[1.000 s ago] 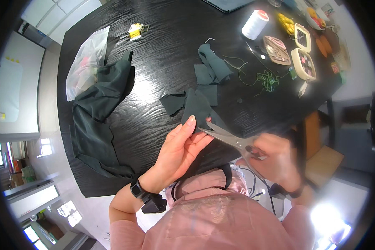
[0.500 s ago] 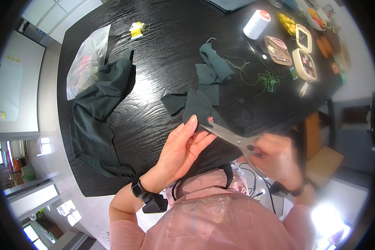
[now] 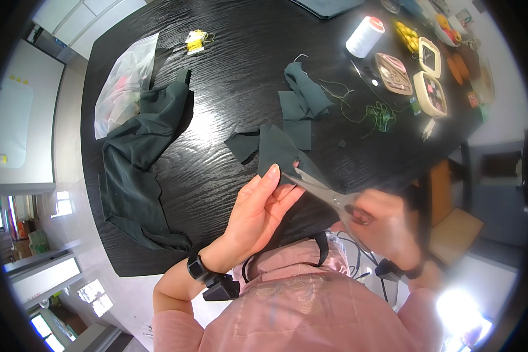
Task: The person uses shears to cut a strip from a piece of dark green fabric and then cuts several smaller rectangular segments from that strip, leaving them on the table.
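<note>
Between the thumb and fingers of my left hand (image 3: 253, 216) is the lower edge of a dark green fabric piece (image 3: 275, 144), pinched just above the table's near edge. My right hand (image 3: 388, 224), a little blurred, grips a pair of metal scissors (image 3: 330, 196) by its handles. The blades stand apart, their tips at the fabric beside my left fingertips. A small pinkish spot shows through or on the cloth near the upper blade. More dark green scraps (image 3: 300, 94) lie just beyond, one of them folded over with a pale thread end.
A large crumpled dark green cloth (image 3: 136, 146) lies left, partly over a clear plastic bag (image 3: 126, 85). Yellow thread (image 3: 196, 42) sits at the back. Rightward are a white thread cone (image 3: 365, 39), tangled green thread (image 3: 382, 117), a pink tool case (image 3: 393, 74) and an open cream case (image 3: 430, 94).
Both hands stay almost in place at the fabric. The scissors and right hand have shifted only slightly, and the whole view has moved a few pixels.
</note>
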`<state>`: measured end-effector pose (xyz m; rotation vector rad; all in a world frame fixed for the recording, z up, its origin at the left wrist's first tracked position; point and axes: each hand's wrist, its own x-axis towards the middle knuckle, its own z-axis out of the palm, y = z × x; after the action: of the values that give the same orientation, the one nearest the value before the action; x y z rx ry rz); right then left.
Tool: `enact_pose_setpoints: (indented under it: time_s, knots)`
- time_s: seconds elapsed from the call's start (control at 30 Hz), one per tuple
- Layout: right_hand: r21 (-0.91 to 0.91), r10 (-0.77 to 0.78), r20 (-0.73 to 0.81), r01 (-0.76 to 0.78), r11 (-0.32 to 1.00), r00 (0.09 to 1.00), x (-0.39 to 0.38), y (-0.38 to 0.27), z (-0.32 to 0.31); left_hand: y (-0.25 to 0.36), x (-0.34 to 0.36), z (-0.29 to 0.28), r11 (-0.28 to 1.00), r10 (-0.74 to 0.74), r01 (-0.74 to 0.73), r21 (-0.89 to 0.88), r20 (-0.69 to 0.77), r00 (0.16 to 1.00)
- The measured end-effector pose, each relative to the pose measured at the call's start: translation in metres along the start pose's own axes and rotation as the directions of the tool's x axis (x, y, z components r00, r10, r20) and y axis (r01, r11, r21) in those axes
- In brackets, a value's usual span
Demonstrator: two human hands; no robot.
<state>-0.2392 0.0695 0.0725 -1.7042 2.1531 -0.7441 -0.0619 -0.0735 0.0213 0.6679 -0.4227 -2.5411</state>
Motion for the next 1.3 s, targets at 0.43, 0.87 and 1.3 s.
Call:
enact_pose_setpoints:
  time_s: [0.43,0.87,1.3]
  knots:
    - [0.003,-0.031,-0.014,0.031,0.999,0.999,0.003,-0.002,0.002,-0.001,0.001,0.001,0.999,0.034,-0.034,-0.006,-0.006,0.999]
    - [-0.059,-0.081,-0.010,0.080,0.995,0.997,0.003,0.004,0.004,-0.004,0.001,-0.007,0.998,0.061,-0.061,0.009,0.001,0.998]
    - [-0.022,-0.053,0.009,0.053,0.998,0.999,0.013,-0.006,-0.007,0.000,-0.002,-0.003,0.995,0.060,-0.065,0.074,0.061,0.996]
